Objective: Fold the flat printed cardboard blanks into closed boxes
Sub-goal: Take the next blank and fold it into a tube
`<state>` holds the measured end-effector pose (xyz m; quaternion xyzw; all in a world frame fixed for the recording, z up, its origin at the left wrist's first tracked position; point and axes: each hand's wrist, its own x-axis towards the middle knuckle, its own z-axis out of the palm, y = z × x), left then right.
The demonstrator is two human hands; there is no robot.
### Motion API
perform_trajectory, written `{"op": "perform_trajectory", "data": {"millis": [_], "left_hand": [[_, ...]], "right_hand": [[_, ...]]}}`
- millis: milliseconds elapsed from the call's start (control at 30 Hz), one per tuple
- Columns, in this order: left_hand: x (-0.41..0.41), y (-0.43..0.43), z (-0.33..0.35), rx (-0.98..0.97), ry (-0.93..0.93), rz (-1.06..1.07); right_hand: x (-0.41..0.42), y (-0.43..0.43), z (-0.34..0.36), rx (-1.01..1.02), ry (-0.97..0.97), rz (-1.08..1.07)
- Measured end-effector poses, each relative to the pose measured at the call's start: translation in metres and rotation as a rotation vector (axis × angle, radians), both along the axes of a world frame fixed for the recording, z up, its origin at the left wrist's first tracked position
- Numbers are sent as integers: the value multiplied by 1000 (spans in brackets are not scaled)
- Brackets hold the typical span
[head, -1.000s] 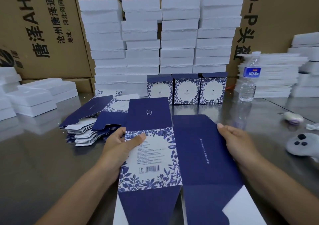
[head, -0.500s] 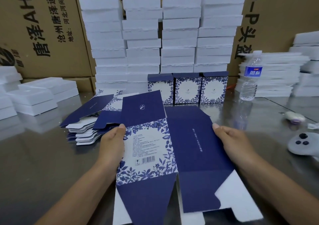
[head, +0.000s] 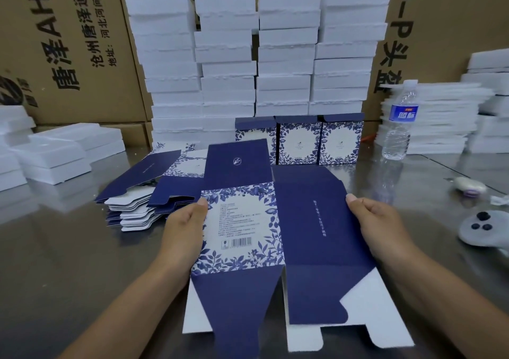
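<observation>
While both hands pinch it, the blank [head: 303, 248] sits spread between them over the bench [head: 55, 262], centre of view; touching the bench or not, can't tell. Left hand [head: 184, 229] grips the left edge at the floral barcode panel, thumb on top. Right hand [head: 381, 222] grips the right edge of the plain navy panel, same way. Long axis runs away from the person: lid flap far, bottom tabs near. Centre crease lies midway between the hands, neither nearer, so my guess is next both edges get pushed inward to open the tube. Stack of blanks [head: 132, 210] sits left, three folded boxes [head: 300, 143] behind.
</observation>
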<state>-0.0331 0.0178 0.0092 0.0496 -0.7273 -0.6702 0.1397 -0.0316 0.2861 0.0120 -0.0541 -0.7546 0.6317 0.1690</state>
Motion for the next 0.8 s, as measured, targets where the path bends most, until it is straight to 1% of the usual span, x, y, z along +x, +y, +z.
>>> {"op": "perform_trajectory", "data": {"millis": [33,100,167,233,300,367,467,567,633,700,800], "left_hand": [[-1,-1,0,3,3,8],[-4,-3,-2,20,11,16],[-3,-2,-2,28,5,20],[-3,0,-2,75,-9,9],[-3,3,-1,121,-33,-17],[-4,3,-3,95,-51,-35],[-4,1,-8,-23,-8,-104],[-5,0,-9,-69,48,-53],[-7,-1,-9,-73,87,-3],[-8,-3,-8,-48,100,33],[-8,-5,-8,-3,67,36]], "right_hand": [[1,-1,0,-8,-6,21],[1,-3,1,48,-13,43],[1,-2,3,146,2,20],[1,0,5,231,22,-20],[1,3,6,274,39,-58],[1,5,6,259,58,-89],[-1,7,4,211,74,-109],[-1,4,1,143,64,-71],[0,2,0,87,47,-30],[0,1,-1,72,18,8],[0,2,0,156,-4,28]]}}
